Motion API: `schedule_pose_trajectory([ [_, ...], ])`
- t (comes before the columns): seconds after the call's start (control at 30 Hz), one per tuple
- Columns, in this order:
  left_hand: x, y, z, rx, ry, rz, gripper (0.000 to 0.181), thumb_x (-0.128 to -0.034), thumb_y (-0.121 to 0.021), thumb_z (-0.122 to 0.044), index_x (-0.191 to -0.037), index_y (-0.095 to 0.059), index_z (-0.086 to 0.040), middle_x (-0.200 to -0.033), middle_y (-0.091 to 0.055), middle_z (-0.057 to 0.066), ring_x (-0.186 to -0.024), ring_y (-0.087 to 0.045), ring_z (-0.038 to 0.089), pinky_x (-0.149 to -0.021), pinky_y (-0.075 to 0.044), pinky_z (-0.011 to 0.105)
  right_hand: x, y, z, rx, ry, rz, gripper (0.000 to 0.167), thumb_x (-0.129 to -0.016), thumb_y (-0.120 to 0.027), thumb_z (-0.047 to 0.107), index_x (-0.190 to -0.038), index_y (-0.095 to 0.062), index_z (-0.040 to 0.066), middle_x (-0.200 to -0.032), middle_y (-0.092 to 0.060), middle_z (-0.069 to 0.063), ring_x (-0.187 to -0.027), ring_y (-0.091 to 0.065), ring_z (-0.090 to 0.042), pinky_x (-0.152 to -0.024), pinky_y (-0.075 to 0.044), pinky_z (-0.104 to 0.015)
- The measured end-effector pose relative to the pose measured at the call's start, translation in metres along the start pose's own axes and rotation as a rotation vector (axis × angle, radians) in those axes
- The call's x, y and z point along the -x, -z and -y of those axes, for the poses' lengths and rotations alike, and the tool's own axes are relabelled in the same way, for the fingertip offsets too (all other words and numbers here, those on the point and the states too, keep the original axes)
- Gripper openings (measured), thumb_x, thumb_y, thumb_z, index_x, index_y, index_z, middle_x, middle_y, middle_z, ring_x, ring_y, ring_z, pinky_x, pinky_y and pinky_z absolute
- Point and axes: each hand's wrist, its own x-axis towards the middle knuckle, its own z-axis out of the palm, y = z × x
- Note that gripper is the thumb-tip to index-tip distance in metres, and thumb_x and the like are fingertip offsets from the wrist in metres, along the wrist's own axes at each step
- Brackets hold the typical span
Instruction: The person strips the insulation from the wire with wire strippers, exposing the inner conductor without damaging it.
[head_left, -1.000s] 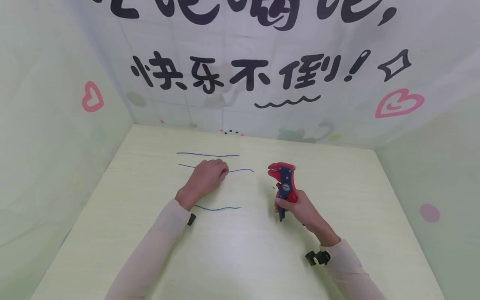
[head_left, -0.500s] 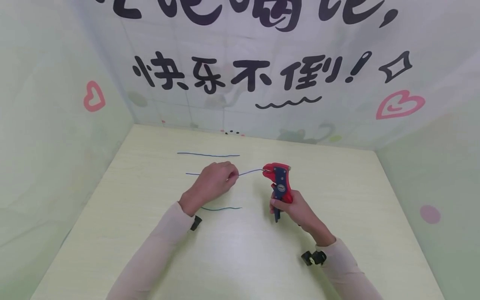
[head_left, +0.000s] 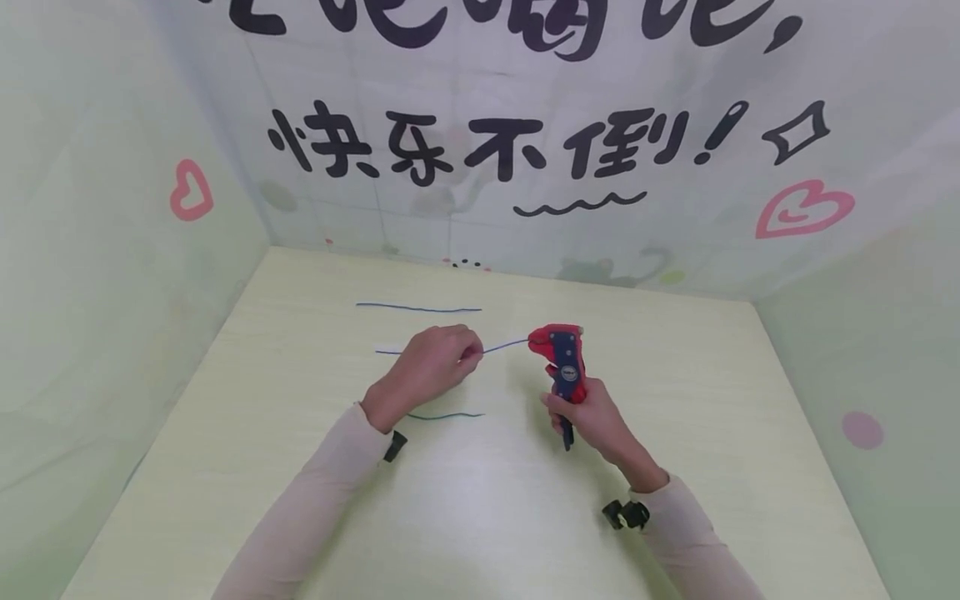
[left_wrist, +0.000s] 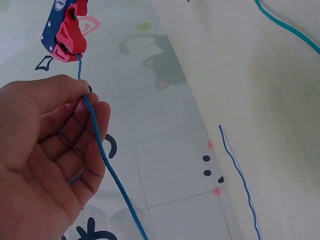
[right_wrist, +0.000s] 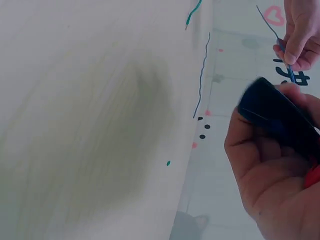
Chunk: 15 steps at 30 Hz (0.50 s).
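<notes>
Between thumb and fingertips my left hand (head_left: pixel 429 363) pinches a blue wire (left_wrist: pixel 117 180), whose tail runs out past the palm in the left wrist view. The wire's other end meets the jaws of a red and dark-blue wire stripper (head_left: pixel 567 358); its tip is hidden there. My right hand (head_left: pixel 597 419) grips the stripper by its handles, with the head pointing left. The jaws look closed round the wire in the head view. In the right wrist view a dark handle (right_wrist: pixel 280 110) lies across the curled fingers.
Another blue wire (head_left: pixel 418 308) lies on the pale table (head_left: pixel 480 517) behind the left hand. A green wire (head_left: pixel 446 417) lies nearer, partly hidden by the left wrist. A small green scrap (right_wrist: pixel 168 163) rests on the table. Printed cloth walls (head_left: pixel 480 225) surround the table.
My left hand has lifted the blue wire and moved right. The wire's end has gone into the stripper's jaws, which stood apart from it earlier. The jaws have closed since half a second ago.
</notes>
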Motion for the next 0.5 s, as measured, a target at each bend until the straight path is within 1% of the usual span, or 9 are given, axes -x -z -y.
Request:
schedule_pose_trajectory([
  [0.07, -0.0004, 0.0002, -0.0005, 0.006, -0.002, -0.003, 0.010, -0.0915, -0.064, -0.006, -0.088, -0.073, -0.011, -0.081, -0.064, -0.003, -0.068, -0.051, 0.010, -0.063, -0.046, 0.021, -0.0003, -0.0008, -0.0006, -0.023, -0.014, -0.032, 0.019, -0.095, -0.064, 0.014, -0.089, -0.052, 0.001, -0.061, -0.051, -0.002, -0.052, -0.049, -0.016, -0.052, -0.043, -0.027],
  [0.13, -0.0007, 0.0003, -0.0010, 0.010, -0.002, -0.004, 0.010, -0.0916, -0.064, -0.007, -0.089, -0.073, -0.011, -0.082, -0.065, -0.003, -0.068, -0.052, 0.009, -0.064, -0.047, 0.021, -0.0002, -0.0015, -0.0010, -0.055, -0.036, -0.056, 0.018, -0.095, -0.062, 0.013, -0.088, -0.049, 0.003, -0.059, -0.047, -0.001, -0.049, -0.045, -0.015, -0.047, -0.039, -0.025],
  [0.23, -0.0006, 0.0004, -0.0013, 0.007, 0.005, 0.001, 0.010, -0.0917, -0.065, -0.008, -0.090, -0.074, -0.011, -0.083, -0.066, -0.003, -0.068, -0.053, 0.009, -0.065, -0.048, 0.022, -0.0005, -0.0018, -0.0027, -0.066, -0.049, -0.059, 0.016, -0.095, -0.061, 0.011, -0.088, -0.049, 0.003, -0.058, -0.046, -0.001, -0.048, -0.044, -0.014, -0.046, -0.037, -0.024],
  [0.37, -0.0001, -0.0001, -0.0011, 0.010, 0.022, 0.012, 0.010, -0.0916, -0.065, -0.008, -0.089, -0.074, -0.012, -0.083, -0.066, -0.004, -0.069, -0.053, 0.010, -0.065, -0.047, 0.022, -0.0007, -0.0018, -0.0046, -0.067, -0.039, -0.055, 0.016, -0.095, -0.061, 0.010, -0.088, -0.049, 0.003, -0.058, -0.046, -0.001, -0.048, -0.044, -0.015, -0.046, -0.037, -0.024],
  [0.5, -0.0002, -0.0006, -0.0009, 0.007, 0.017, 0.008, 0.010, -0.0915, -0.065, -0.008, -0.089, -0.073, -0.012, -0.083, -0.065, -0.004, -0.069, -0.053, 0.010, -0.065, -0.047, 0.022, -0.0005, -0.0016, -0.0058, -0.073, -0.037, -0.053, 0.016, -0.095, -0.061, 0.011, -0.088, -0.049, 0.003, -0.059, -0.047, -0.001, -0.048, -0.044, -0.015, -0.047, -0.037, -0.024],
])
